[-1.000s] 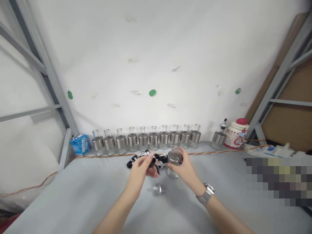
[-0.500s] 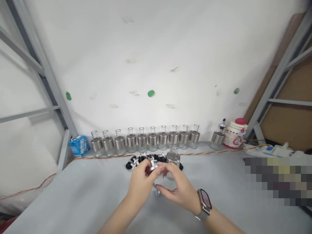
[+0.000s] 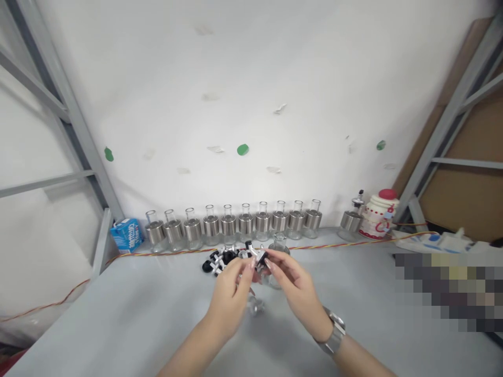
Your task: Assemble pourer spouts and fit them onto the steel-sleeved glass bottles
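Note:
Between my two hands is a silver pour spout [image 3: 254, 252] with a black tip, tilted to the upper left. My left hand [image 3: 230, 290] pinches its metal part from the left. The fingers of my right hand [image 3: 296, 285] close on a black part at its right end; whether that part is separate, I cannot tell. Just behind my right hand stands an open glass bottle [image 3: 280, 240] with a metal sleeve, partly hidden. Beyond my left hand lies a pile of black and silver pour spouts [image 3: 216, 262]. Small clear pieces [image 3: 257, 306], blurred, show below my hands.
Several open bottles [image 3: 228, 224] with metal sleeves line the wall. At right, a bottle with a spout fitted [image 3: 351, 222] stands beside a white jar [image 3: 379, 214] with a red lid. A blue carton [image 3: 128, 235] is at left. A twisted wire [image 3: 176, 254] crosses the grey table [image 3: 137, 314].
The pour spout has turned from upright to tilted, and its black part now shows at the right. My right hand has risen and rolled, its fingers closing on that part.

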The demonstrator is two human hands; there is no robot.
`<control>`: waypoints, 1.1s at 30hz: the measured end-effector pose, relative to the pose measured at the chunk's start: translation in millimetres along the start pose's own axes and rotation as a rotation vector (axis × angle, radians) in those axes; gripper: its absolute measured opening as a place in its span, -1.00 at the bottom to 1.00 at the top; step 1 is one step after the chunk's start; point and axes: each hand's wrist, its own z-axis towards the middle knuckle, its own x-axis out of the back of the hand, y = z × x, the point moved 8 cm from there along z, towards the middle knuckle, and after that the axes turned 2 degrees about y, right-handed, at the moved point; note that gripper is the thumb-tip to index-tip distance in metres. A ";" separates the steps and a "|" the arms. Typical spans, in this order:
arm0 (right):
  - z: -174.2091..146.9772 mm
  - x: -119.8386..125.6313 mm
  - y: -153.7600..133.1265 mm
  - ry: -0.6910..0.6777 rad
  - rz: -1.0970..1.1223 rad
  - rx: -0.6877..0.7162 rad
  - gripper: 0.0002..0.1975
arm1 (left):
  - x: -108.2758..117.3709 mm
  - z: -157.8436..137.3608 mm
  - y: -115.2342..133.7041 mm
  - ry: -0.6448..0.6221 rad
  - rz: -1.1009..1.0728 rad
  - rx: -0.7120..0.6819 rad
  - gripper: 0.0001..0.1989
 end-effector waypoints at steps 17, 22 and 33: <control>3.5 -7.6 -2.4 -0.187 0.272 -0.144 -0.82 | -11.8 -9.3 -0.8 -0.115 -0.012 -0.022 -0.80; 3.2 -10.5 -0.3 -0.223 0.269 -0.181 -0.85 | -17.1 -9.2 -8.3 -0.145 -0.148 0.076 -0.77; -4.4 -20.8 9.2 -0.179 0.236 -0.206 -0.79 | -11.8 -7.4 -20.4 0.018 -0.034 0.141 -0.73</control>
